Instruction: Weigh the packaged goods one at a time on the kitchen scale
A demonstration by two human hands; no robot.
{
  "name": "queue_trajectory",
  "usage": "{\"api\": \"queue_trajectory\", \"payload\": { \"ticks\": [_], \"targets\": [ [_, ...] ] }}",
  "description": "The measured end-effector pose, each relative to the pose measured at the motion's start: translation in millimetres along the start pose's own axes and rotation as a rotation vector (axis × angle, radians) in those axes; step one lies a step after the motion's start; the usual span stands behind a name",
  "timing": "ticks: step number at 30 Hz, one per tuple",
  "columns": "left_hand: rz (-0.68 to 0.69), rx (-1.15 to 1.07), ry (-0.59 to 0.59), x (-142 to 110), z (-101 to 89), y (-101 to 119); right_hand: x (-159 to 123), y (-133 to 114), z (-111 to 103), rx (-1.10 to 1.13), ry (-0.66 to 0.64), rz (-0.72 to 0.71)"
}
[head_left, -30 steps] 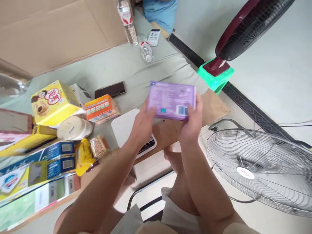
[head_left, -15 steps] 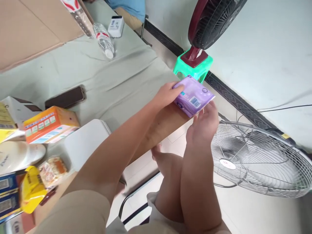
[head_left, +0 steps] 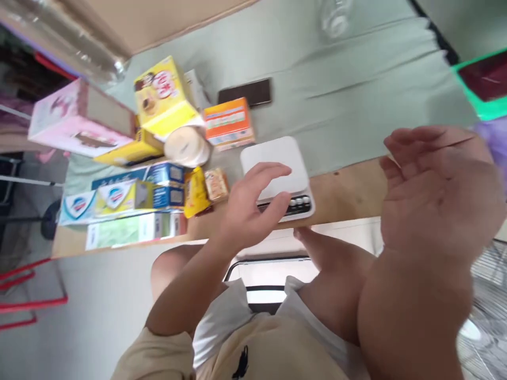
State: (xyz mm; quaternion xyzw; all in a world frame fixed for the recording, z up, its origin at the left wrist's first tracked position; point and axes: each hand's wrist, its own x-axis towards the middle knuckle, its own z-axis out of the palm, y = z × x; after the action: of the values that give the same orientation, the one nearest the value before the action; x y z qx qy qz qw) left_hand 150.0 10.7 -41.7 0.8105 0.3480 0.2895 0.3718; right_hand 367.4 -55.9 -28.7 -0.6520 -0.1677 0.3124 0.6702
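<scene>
My left hand [head_left: 257, 206] is over a white kitchen scale [head_left: 283, 158] at the table's front edge. Its thumb and fingers are apart with nothing between them; whether they touch the scale I cannot tell. Part of the scale's black button strip [head_left: 299, 202] shows beyond the thumb. At the right, my right hand [head_left: 439, 184] is raised, palm showing, fingers loosely bent and holding nothing visible. Behind it, a bit of the purple packet [head_left: 493, 132] shows at the picture's edge, mostly hidden and blurred.
Left of the scale stand an orange box [head_left: 227, 124], a yellow box [head_left: 162, 95], a pink box [head_left: 75, 119], a yellow packet [head_left: 196, 192] and several soap boxes [head_left: 119, 195]. A phone [head_left: 245, 92] lies behind. A bottle [head_left: 336, 21] is farther back; a green stool [head_left: 489, 108] stands right.
My view has swung left along the table. My left hand has let go of the purple packet and moved over to the scale. The right hand is apart from the left and raised.
</scene>
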Motion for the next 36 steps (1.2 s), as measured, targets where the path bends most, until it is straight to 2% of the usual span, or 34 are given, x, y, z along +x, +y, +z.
{"api": "queue_trajectory", "payload": {
  "ticks": [2,5,8,10,15,19,22,27,31,33,36],
  "targets": [
    [-0.062,0.046,0.164,-41.5,-26.3,-23.9,-18.4,10.2,31.8,-0.068,-0.135,-0.043],
    [-0.099,0.025,0.321,-87.0,-44.0,-52.6,-48.5,32.9,73.8,-0.219,-0.391,-0.147],
    [-0.120,-0.055,0.302,-110.6,-42.2,-65.6,-73.3,55.4,110.7,-0.383,-0.635,-0.170],
    [-0.131,-0.133,0.270,-117.0,-35.9,-66.4,-85.1,65.1,131.9,-0.433,-0.722,-0.135],
    [-0.191,-0.295,0.252,-119.1,-25.7,-61.7,-98.8,72.8,164.9,-0.523,-0.745,0.058],
    [-0.293,-0.389,0.155,-117.9,-29.4,-61.5,-99.1,77.3,169.7,-0.544,-0.743,0.203],
    [-0.269,-0.439,0.186,-116.3,-30.3,-62.6,-96.9,83.6,166.4,-0.533,-0.744,0.203],
    [-0.130,-0.437,0.331,-117.8,-17.7,-67.7,-95.0,80.3,156.9,-0.564,-0.829,0.052],
    [0.182,-0.309,0.439,-119.1,-5.6,-71.8,-95.5,60.5,139.1,-0.547,-0.883,0.019],
    [0.263,-0.266,0.446,-115.6,-1.4,-70.0,-93.7,52.0,124.8,-0.515,-0.855,0.038],
    [0.242,-0.257,0.369,-103.5,6.1,-62.4,-86.4,45.9,101.4,-0.515,-0.795,0.011]
  ]
}}
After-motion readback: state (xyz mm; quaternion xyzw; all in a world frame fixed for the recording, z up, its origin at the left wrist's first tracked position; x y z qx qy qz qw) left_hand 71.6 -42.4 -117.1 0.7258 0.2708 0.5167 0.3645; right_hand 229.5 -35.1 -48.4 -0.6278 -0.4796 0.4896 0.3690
